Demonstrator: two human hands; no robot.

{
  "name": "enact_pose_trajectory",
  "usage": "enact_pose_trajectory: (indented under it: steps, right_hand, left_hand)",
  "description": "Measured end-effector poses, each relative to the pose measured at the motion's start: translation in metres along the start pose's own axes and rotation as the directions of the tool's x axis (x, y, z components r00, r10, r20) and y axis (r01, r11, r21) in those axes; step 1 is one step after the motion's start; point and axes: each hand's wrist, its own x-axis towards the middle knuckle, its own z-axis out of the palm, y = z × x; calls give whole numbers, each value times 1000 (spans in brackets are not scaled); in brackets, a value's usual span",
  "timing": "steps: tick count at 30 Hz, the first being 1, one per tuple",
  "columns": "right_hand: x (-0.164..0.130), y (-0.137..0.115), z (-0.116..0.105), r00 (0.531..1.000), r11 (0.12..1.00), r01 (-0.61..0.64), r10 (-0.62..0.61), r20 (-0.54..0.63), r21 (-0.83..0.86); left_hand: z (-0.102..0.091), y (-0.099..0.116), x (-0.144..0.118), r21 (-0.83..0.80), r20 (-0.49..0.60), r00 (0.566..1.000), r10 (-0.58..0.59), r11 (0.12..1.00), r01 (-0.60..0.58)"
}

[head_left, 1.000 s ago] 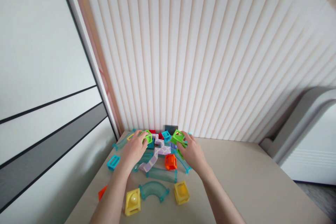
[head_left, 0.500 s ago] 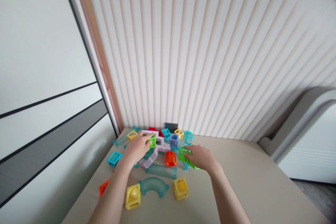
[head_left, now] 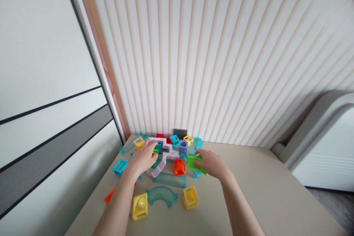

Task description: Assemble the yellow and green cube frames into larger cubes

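Left hand: the left hand [head_left: 143, 159] was laid palm down over a green cube [head_left: 155, 152], fingers curled on it; half a second before, the cube had shown more fully at the fingertips, so it had been pressed in closer against the white zigzag track [head_left: 163, 156].
Right hand: the right hand [head_left: 211, 163] was closed on a second green cube [head_left: 192, 161], thumb and fingers pinching its far edge; a second before, this cube had been held up nearer the wall, and it had since been brought down to the tabletop [head_left: 262, 191].
Between the hands: an orange cube [head_left: 179, 167] was left untouched, just left of the right hand's cube.
Nearer the body: a clear straight tube [head_left: 170, 180], a curved tube [head_left: 162, 194] and two yellow cubes [head_left: 139, 206] [head_left: 190, 197] had stayed in place.
Beyond the hands: blue, yellow and red pieces were bunched by the ribbed wall [head_left: 221, 62].
Meaning: both green cubes were judged to have been set down among the track pieces, still gripped.
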Motion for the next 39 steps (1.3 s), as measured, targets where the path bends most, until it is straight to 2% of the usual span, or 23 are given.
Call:
enact_pose_trajectory:
  steps: [3,10,18,20,23,27,30,34,39]
  right_hand:
    - [0,-3,-1,1000,1000,-18,18,-17,4]
    - [-3,-7,-4,997,998,59,-59,39,10]
    - [-8,1,-3,977,986,155,-163,137,63]
    - [-9,4,-4,980,984,160,-167,107,75]
    - [-11,1,-8,989,980,149,-148,-18,129]
    - [-14,-22,-9,967,946,191,-135,-217,260]
    - [-18,-49,4,937,899,317,-246,-249,303]
    - [-20,-77,37,886,852,464,-439,-150,242]
    - [-15,-85,64,846,829,533,-527,-82,168]
  left_hand:
    - [-7,3,1,18,20,999,-36,999,35]
    - [-10,5,5,17,81,994,-67,998,66]
    - [-6,5,3,-63,143,990,3,998,6]
    - [-8,6,1,-84,139,990,22,996,-10]
    - [-17,8,-2,-107,127,991,43,994,-30]
    - [-29,11,-13,-129,119,989,91,989,-76]
    - [-32,14,-22,-80,192,977,91,994,-77]
    - [-26,16,-26,-45,339,936,97,995,-87]
    - [-15,15,-22,-13,378,922,82,996,-84]
